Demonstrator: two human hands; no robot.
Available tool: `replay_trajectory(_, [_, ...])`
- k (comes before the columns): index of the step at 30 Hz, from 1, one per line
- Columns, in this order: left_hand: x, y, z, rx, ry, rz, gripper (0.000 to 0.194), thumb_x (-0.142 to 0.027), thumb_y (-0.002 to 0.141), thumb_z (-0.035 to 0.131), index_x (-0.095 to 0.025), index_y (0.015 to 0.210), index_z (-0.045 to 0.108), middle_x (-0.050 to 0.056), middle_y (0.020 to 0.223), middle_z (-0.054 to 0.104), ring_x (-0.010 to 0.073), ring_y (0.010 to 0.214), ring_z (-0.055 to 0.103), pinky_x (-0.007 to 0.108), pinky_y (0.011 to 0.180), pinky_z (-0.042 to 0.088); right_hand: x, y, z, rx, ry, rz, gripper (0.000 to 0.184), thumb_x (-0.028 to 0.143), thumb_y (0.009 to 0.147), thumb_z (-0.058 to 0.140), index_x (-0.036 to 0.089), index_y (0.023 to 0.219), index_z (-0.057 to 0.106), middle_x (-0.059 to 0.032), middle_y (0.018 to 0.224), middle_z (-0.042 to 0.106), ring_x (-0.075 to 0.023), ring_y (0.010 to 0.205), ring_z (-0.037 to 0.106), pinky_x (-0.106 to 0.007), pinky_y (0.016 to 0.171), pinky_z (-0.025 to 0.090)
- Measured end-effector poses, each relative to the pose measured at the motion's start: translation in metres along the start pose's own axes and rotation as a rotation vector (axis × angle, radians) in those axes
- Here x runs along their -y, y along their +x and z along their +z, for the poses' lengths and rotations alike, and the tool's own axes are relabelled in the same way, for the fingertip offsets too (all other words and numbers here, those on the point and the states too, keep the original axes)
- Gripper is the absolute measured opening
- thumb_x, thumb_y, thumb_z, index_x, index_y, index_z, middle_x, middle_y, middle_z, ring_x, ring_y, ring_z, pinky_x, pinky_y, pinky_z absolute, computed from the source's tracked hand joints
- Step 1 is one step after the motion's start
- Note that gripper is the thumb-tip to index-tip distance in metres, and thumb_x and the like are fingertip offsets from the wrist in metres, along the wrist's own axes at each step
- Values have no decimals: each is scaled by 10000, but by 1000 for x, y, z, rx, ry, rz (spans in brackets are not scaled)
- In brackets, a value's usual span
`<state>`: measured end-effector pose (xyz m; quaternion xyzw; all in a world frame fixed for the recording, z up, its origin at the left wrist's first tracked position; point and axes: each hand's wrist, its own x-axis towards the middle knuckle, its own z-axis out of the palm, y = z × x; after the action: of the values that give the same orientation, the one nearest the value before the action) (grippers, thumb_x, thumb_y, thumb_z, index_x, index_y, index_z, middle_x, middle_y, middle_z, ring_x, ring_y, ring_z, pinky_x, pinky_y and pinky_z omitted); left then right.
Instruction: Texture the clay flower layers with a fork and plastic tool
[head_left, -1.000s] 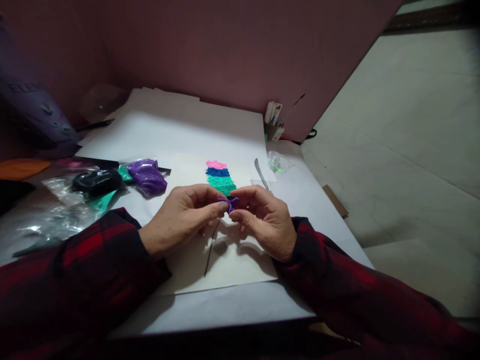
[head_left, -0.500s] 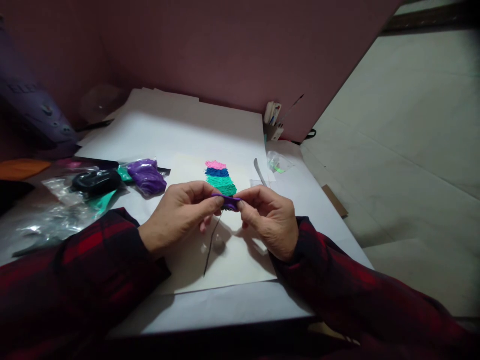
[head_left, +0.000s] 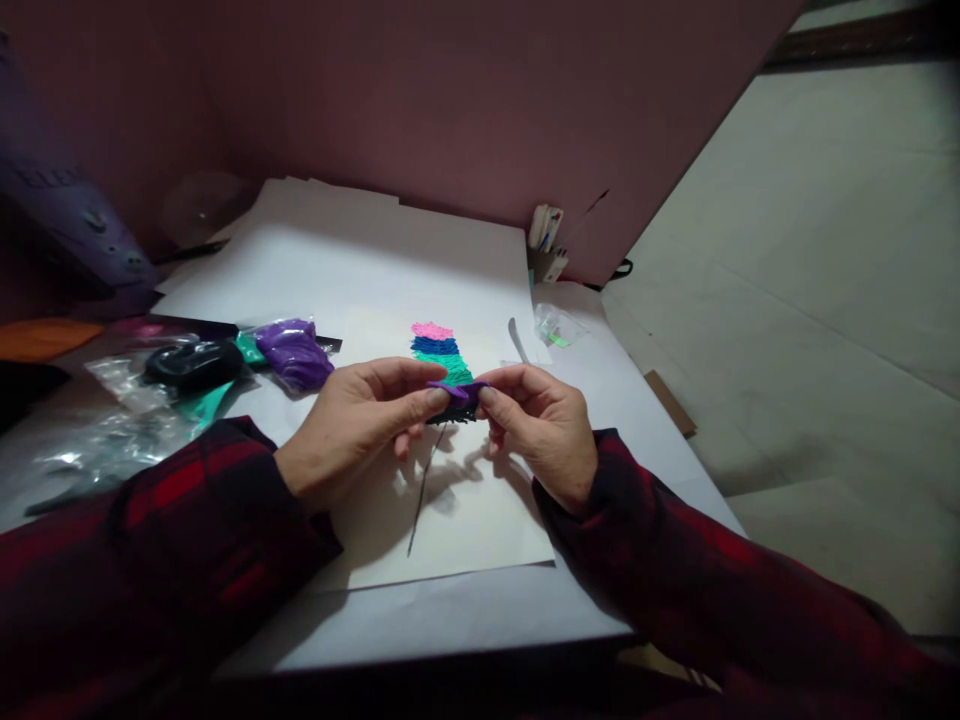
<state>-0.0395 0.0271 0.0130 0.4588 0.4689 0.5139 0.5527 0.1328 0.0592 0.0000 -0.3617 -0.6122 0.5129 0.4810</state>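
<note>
A small strip of purple modelling clay (head_left: 459,393) is stretched between my two hands. My left hand (head_left: 367,415) pinches its left end between thumb and forefinger. At the other end, the thumb and forefinger of my right hand (head_left: 536,420) are closed on it. Beneath lies a sheet of paper (head_left: 487,530) with a textured clay picture (head_left: 441,362) in bands of pink, blue and green. A black edge shows below the purple strip, partly hidden by it. From there a thin dark line (head_left: 424,490) runs down the paper.
Left lie a bag of purple clay (head_left: 295,355), a black bundle (head_left: 187,362) and clear plastic wrappers (head_left: 112,445). A curved pale tool (head_left: 517,340) and a small clear bag (head_left: 559,325) are at right. White sheets (head_left: 375,240) stretch to the pink wall (head_left: 420,110).
The purple clay has been pulled a little wider and looks twisted in the middle. My hands have moved slightly, and more of the black edge below shows.
</note>
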Motion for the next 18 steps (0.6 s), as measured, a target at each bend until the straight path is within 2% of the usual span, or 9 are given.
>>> replay_trajectory(5, [0,-4,4,124,39,-18,198,-262,738,693,-143,894,672,-9,560,581,88,479,493,201,470,383,0,-2,1,118,21,-2,121,240,789,638,161,865,585,27,647,590,-61,417,499,-197,374,436])
replay_trajectory(10, [-1,-5,4,138,119,-15,168,-282,736,680,-141,821,646,-10,544,567,103,465,494,216,460,374,-2,-5,0,183,-34,-78,68,234,835,594,167,847,601,21,651,581,-62,471,503,-201,434,437])
replay_trajectory(14, [-1,-5,4,125,121,-10,146,-275,746,665,-144,797,624,-15,539,564,97,456,488,211,458,371,-1,-7,0,230,0,-68,144,269,888,512,164,931,601,14,656,572,-76,482,520,-223,447,461])
replay_trajectory(18, [-2,-5,4,135,136,-1,130,-268,757,654,-143,769,618,-25,521,552,95,457,491,210,468,382,1,-7,1,237,23,-68,172,265,795,649,168,926,592,3,724,607,-76,524,540,-204,444,461])
